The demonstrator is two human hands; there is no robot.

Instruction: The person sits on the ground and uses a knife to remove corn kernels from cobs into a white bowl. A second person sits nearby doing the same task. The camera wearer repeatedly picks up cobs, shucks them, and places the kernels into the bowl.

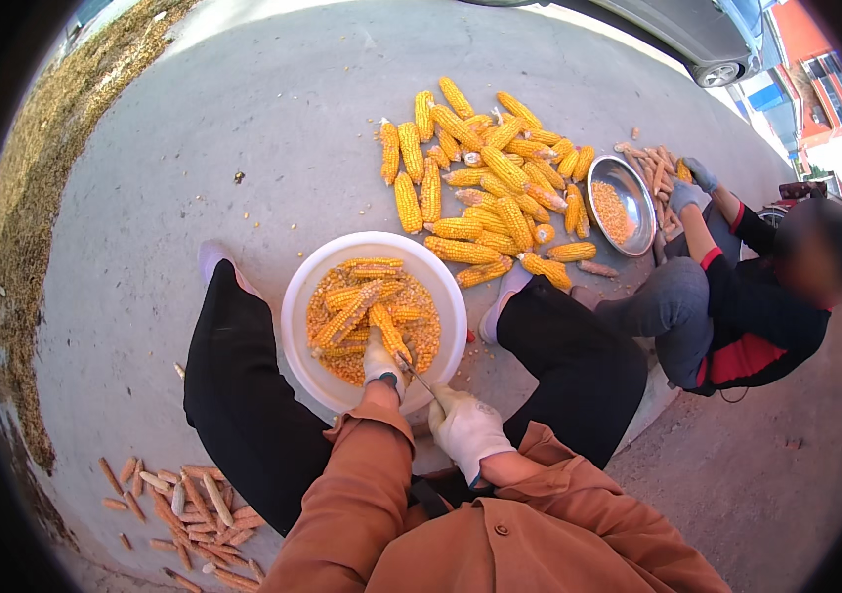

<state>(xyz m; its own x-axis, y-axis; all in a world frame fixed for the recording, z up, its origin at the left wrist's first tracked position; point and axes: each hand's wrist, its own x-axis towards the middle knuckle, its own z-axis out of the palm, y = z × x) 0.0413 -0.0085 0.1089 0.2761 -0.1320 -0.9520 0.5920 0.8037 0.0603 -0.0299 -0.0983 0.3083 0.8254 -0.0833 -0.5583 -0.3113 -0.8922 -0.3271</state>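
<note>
My left hand [379,362], in a pale work glove, grips an ear of corn [388,330] over a white plastic basin [453,311]. In my gloved right hand [468,428] is a thin metal tool [419,377], seemingly a screwdriver or awl; its tip meets the lower end of that ear. Loose corn kernels [425,345] lie in the basin, with several more ears [345,319] on top of them, some partly stripped. The basin stands on the concrete ground between my legs.
Ears of corn [502,169] are heaped ahead. At right, a seated person [747,296] holds an ear beside a metal bowl [646,215] of kernels and a pile of bare cobs [660,167]. More cobs [199,511] lie at lower left; a car [658,30] stands beyond.
</note>
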